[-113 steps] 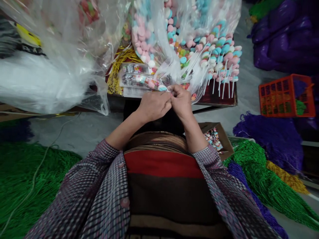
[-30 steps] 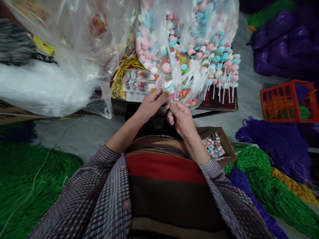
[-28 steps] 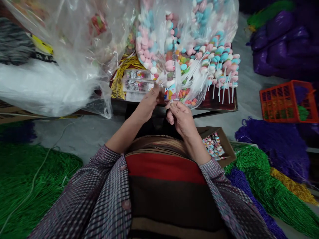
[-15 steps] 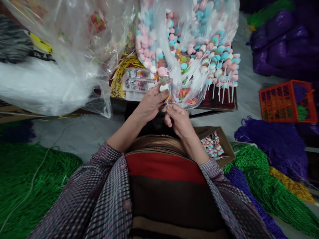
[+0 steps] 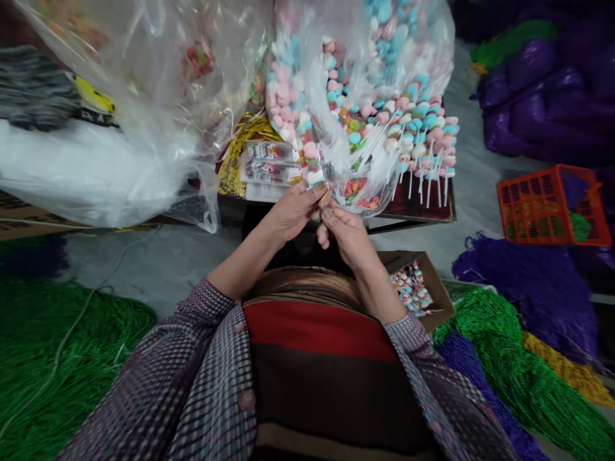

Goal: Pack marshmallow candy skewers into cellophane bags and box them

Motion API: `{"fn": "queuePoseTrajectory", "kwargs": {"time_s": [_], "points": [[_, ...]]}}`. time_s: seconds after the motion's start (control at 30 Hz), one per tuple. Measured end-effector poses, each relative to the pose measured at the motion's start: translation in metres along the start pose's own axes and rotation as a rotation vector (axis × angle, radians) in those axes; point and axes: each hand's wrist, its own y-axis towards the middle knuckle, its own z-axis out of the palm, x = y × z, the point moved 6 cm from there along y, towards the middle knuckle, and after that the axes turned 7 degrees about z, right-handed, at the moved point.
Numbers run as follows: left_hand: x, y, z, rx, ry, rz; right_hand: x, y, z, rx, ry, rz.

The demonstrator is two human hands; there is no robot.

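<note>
My left hand (image 5: 295,211) is closed around the lower end of a candy skewer (image 5: 311,151) in a clear wrapper, with pink, white and blue pieces pointing away from me. At the wrapper's bottom, a short gold twist tie (image 5: 325,194) shows between my hands. The fingers of my right hand (image 5: 343,230) are pinched together at this tie, close against my left fingertips. Beyond them, on the table, an open plastic bag (image 5: 331,128) holds loose candies. Several unwrapped candy skewers (image 5: 427,128) with white sticks lie to its right.
Gold twist ties (image 5: 233,168) and flat printed wrappers (image 5: 271,169) lie left of my hands. A cardboard box (image 5: 439,291) of wrapped candies stands low right. An orange crate (image 5: 533,208) and green mesh (image 5: 490,326) are further right. Large plastic bags (image 5: 144,115) cover the left.
Both hands stay together at the wrapper's lower end, with the fingers slightly shifted around the tie. The whole view has moved a little, so the table sits slightly lower.
</note>
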Motion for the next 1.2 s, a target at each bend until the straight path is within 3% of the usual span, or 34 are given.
{"fn": "queuePoseTrajectory", "kwargs": {"time_s": [0.07,0.13,0.23,0.4,0.57,0.77,0.93,1.2], "points": [[-0.005,-0.002,-0.006,-0.001,0.061,0.077,0.009,0.003,-0.017,-0.027,-0.140,-0.039],[-0.009,-0.006,-0.009,0.016,0.120,0.139,0.027,0.006,-0.041,-0.193,-0.149,-0.166],[-0.003,-0.014,-0.005,0.132,0.228,0.097,0.056,0.010,-0.064,-0.390,-0.043,-0.369],[0.014,-0.023,0.007,0.297,0.353,-0.026,0.074,0.030,-0.054,-0.317,-0.088,-0.416],[0.014,-0.024,0.005,0.294,0.558,0.018,0.064,0.033,-0.056,-0.351,-0.088,-0.369],[0.002,-0.023,0.002,0.247,0.898,0.117,0.068,0.021,-0.052,-0.233,-0.011,-0.369],[0.001,-0.023,0.001,0.237,0.979,0.122,0.067,0.012,-0.053,-0.361,-0.027,-0.419],[0.006,-0.025,0.007,0.301,0.847,0.091,0.061,0.004,-0.051,-0.609,-0.212,-0.724]]}}
